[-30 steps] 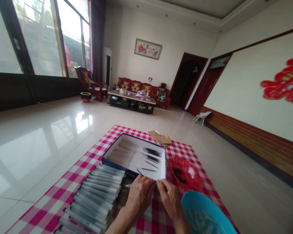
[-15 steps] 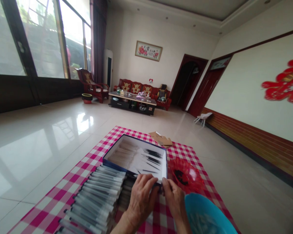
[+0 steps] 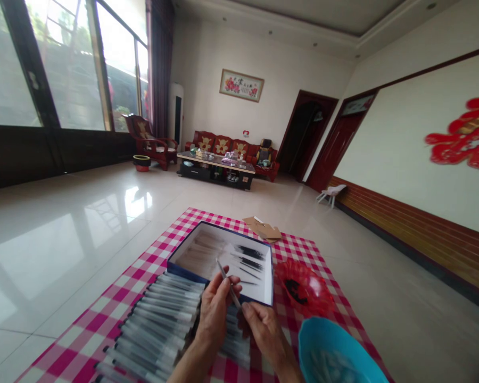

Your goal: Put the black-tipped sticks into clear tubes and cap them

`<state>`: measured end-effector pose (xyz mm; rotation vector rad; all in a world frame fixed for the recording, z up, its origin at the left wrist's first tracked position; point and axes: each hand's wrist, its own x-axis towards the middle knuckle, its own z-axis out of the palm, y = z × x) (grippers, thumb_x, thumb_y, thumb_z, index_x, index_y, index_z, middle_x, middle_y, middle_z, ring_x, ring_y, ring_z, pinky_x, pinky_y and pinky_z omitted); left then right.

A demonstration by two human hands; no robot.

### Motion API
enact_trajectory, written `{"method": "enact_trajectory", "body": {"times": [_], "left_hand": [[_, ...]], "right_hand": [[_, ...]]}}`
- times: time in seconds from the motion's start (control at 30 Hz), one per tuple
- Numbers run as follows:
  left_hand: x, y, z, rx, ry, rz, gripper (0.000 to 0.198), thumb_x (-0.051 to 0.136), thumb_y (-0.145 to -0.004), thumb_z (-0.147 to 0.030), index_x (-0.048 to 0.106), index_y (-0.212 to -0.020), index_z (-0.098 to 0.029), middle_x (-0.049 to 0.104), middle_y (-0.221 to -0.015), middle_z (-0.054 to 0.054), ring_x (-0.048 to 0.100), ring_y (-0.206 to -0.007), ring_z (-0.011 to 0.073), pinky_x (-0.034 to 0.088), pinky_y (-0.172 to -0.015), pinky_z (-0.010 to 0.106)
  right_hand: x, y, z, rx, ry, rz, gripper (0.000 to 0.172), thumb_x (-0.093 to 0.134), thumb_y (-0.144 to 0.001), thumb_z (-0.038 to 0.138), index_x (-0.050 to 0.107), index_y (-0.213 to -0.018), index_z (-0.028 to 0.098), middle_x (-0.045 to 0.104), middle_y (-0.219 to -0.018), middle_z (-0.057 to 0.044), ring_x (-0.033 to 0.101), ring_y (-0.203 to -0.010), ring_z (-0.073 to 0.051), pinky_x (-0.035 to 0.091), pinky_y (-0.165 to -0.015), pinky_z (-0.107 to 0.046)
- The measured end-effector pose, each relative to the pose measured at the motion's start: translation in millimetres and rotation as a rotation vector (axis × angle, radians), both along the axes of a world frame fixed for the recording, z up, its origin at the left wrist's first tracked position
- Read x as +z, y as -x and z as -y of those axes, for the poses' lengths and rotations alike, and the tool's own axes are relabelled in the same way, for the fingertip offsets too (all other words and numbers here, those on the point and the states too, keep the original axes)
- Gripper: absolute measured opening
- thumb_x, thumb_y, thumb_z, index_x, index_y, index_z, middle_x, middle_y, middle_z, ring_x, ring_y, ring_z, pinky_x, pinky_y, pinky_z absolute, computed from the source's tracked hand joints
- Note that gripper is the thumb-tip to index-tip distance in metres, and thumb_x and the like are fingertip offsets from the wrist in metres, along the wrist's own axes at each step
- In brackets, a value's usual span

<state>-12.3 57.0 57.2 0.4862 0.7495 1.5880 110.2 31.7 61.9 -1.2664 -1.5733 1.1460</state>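
Observation:
A slim pale pen (image 3: pixel 222 268) slants between my two hands, over the near edge of a shallow box. My left hand (image 3: pixel 212 308) is closed round its middle. At its lower end, the fingers of my right hand (image 3: pixel 264 331) pinch it. The box (image 3: pixel 272 276) is white inside with a dark blue rim; black-ended refills lie at its right, with blurred pale sticks at its left. Beside my left hand are many clear pens (image 3: pixel 159 314) with dark ends, laid in a row. More pens, partly hidden, lie below my hands.
A red bowl (image 3: pixel 317 282) with small black pieces stands right of the box. Nearer me is a blue basin (image 3: pixel 323 340) holding translucent pieces. Brown cardboard (image 3: pixel 263 229) lies behind the box on the checked tablecloth (image 3: pixel 143 276). A coffee table (image 3: pixel 217 173) stands farther off.
Both hands were close together at the box's near right edge. My left hand has moved left and turned, and the pen now shows between both hands.

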Motion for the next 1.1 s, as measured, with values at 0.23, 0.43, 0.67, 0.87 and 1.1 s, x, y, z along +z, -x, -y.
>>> {"method": "enact_trajectory", "body": {"times": [0.23,0.43,0.67,0.87,1.1], "left_hand": [[3.8,12.9,-8.5,0.065,0.095,0.089,0.049,0.075,-0.062,-0.032,0.059,-0.105,-0.015,0.058,-0.06,-0.005,0.044,-0.041,0.0037,0.03,-0.037,0.013],[4.1,22.9,-12.9,0.124,0.13,0.054,0.046,0.074,-0.062,-0.042,0.061,-0.098,-0.015,0.053,-0.056,-0.007,0.04,-0.039,0.0035,0.026,-0.036,0.014],[4.9,22.0,-10.8,0.073,0.15,0.094,0.044,0.076,-0.059,-0.036,0.06,-0.095,-0.015,0.054,-0.057,-0.007,0.04,-0.04,0.0035,0.025,-0.035,0.014],[3.7,8.0,-2.9,-0.013,0.158,0.06,0.046,0.076,-0.06,-0.037,0.062,-0.097,-0.014,0.055,-0.057,-0.006,0.043,-0.04,0.0044,0.027,-0.036,0.015],[1.8,-3.6,2.5,-0.06,0.171,0.039,0.047,0.076,-0.06,-0.039,0.063,-0.097,-0.012,0.056,-0.057,-0.004,0.043,-0.039,0.0038,0.028,-0.035,0.014]], "right_hand": [[13.6,-9.5,-11.3,-0.107,-0.099,0.233,0.036,0.049,-0.083,0.048,0.068,-0.078,0.017,0.064,-0.062,-0.001,0.056,-0.054,-0.015,0.041,-0.049,-0.023],[17.6,-40.5,-47.8,-0.271,-0.275,0.412,0.032,0.053,-0.078,0.043,0.071,-0.085,0.018,0.072,-0.07,-0.006,0.065,-0.064,-0.021,0.047,-0.057,-0.027],[37.2,-107.3,-55.7,-0.413,-0.29,0.695,0.032,0.047,-0.076,0.038,0.071,-0.087,0.019,0.074,-0.086,-0.007,0.068,-0.08,-0.023,0.048,-0.071,-0.031],[35.1,-161.8,-20.6,-0.433,-0.175,0.799,0.024,0.051,-0.07,0.037,0.069,-0.073,0.022,0.073,-0.072,-0.006,0.067,-0.07,-0.023,0.047,-0.066,-0.031],[-33.8,-183.7,33.0,-0.307,-0.013,0.965,0.024,0.058,-0.066,0.036,0.068,-0.081,0.019,0.071,-0.072,-0.008,0.066,-0.07,-0.025,0.048,-0.064,-0.032]]}}
